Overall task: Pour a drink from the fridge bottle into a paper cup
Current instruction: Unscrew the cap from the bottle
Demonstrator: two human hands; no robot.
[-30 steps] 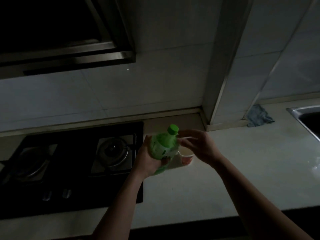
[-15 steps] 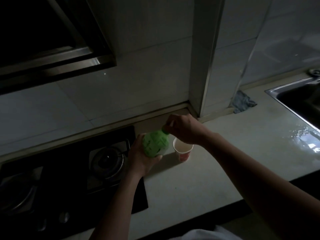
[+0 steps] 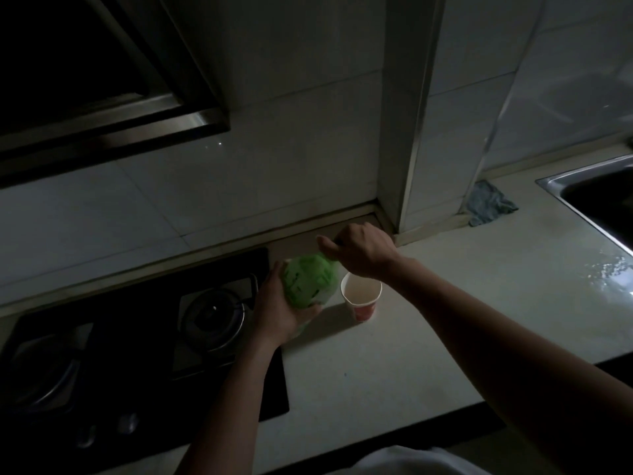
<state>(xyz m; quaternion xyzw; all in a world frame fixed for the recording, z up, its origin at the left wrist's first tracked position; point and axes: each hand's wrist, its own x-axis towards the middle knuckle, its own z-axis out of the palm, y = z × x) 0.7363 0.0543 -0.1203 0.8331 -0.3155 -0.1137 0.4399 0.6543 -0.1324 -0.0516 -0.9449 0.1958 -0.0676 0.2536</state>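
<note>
A green plastic bottle (image 3: 310, 282) is held above the pale countertop (image 3: 479, 303), its top leaning away toward the wall. My left hand (image 3: 277, 308) wraps the bottle's lower body from the left. My right hand (image 3: 359, 252) is closed over the bottle's top, so the cap is hidden. A paper cup (image 3: 361, 298), white inside with a red band outside, stands upright on the counter just right of the bottle and below my right hand. Its inside looks dry.
A black gas hob (image 3: 137, 344) with two burners lies to the left, under a range hood (image 3: 102, 108). A tiled pillar (image 3: 411, 132) stands behind the cup. A blue-grey rag (image 3: 488, 204) lies at its base, and a steel sink (image 3: 596, 197) sits far right.
The view dropped and shifted, so I look down on the bottle. My right hand went from beside the neck to closed over the cap. The cup stayed in place.
</note>
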